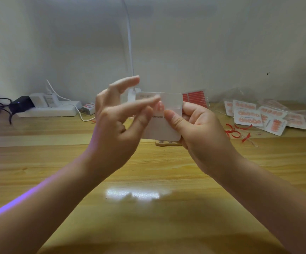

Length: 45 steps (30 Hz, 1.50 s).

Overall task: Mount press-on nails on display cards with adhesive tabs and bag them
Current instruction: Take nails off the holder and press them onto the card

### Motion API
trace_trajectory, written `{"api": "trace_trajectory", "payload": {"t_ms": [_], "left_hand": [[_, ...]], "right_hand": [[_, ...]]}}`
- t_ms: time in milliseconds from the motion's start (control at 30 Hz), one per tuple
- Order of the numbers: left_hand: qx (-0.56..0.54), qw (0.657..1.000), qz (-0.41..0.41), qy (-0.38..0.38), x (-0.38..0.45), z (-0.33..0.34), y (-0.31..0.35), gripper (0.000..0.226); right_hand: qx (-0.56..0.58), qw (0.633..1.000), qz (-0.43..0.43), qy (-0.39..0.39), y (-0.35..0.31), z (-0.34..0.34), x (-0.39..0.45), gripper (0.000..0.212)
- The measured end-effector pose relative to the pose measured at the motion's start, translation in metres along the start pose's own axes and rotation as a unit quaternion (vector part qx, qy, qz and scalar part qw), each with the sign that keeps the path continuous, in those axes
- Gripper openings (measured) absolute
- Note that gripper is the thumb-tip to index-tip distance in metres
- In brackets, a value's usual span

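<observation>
I hold a white display card [168, 129] upright above the wooden table. My right hand [194, 132] grips its right side, thumb on the front and fingers behind. My left hand [119, 118] pinches a small pink press-on nail [160, 106] between thumb and forefinger and holds it against the card's upper middle; its other fingers are spread out. Part of a printed word shows on the card beside my thumbs. A sheet of red adhesive tabs [195, 98] lies behind the card.
A pile of finished nail cards in clear bags [269, 116] lies at the right back, with red peeled strips [238, 132] in front of it. A small wooden block [167, 143] sits under the card. A power strip with chargers [47, 107] is back left. A white lamp stem [130, 48] rises behind.
</observation>
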<state>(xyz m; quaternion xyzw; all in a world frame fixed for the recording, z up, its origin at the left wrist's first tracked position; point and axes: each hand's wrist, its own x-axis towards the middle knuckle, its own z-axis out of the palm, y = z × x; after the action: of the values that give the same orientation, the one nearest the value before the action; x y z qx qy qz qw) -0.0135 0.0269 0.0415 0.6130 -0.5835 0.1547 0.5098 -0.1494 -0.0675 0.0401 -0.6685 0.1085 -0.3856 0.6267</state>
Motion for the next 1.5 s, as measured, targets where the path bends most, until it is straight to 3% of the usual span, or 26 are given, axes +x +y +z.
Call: {"api": "trace_trajectory", "payload": {"t_ms": [67, 200, 333, 767, 1067, 1367, 1433, 1500], "left_hand": [[-0.101, 0.992, -0.07, 0.011, 0.003, -0.002, 0.001, 0.038], [-0.314, 0.925, -0.214, -0.012, 0.006, 0.0, -0.002, 0.047], [-0.291, 0.931, -0.222, -0.006, 0.001, 0.005, -0.008, 0.033], [-0.256, 0.942, -0.216, -0.035, -0.012, 0.019, -0.016, 0.024], [-0.24, 0.94, -0.239, -0.045, -0.015, 0.024, -0.021, 0.028], [-0.216, 0.942, -0.25, -0.06, -0.027, 0.035, -0.029, 0.023], [-0.221, 0.938, -0.262, -0.053, -0.027, 0.036, -0.033, 0.024], [-0.229, 0.936, -0.264, -0.053, -0.026, 0.036, -0.037, 0.024]], "right_hand": [[0.007, 1.0, 0.002, 0.014, -0.001, -0.003, 0.003, 0.017], [0.009, 1.0, 0.014, 0.01, 0.002, -0.005, 0.003, 0.018], [0.011, 0.999, 0.036, 0.012, 0.007, -0.007, 0.003, 0.012], [-0.027, 0.996, 0.054, 0.058, 0.034, -0.013, 0.003, 0.012], [0.011, 0.994, 0.103, 0.045, 0.039, -0.017, 0.004, 0.026], [-0.09, 0.991, 0.082, 0.058, 0.046, -0.017, 0.002, 0.015], [-0.162, 0.984, 0.071, 0.029, 0.045, -0.02, 0.003, 0.029], [-0.307, 0.95, 0.05, -0.004, 0.039, -0.026, 0.006, 0.063]]}}
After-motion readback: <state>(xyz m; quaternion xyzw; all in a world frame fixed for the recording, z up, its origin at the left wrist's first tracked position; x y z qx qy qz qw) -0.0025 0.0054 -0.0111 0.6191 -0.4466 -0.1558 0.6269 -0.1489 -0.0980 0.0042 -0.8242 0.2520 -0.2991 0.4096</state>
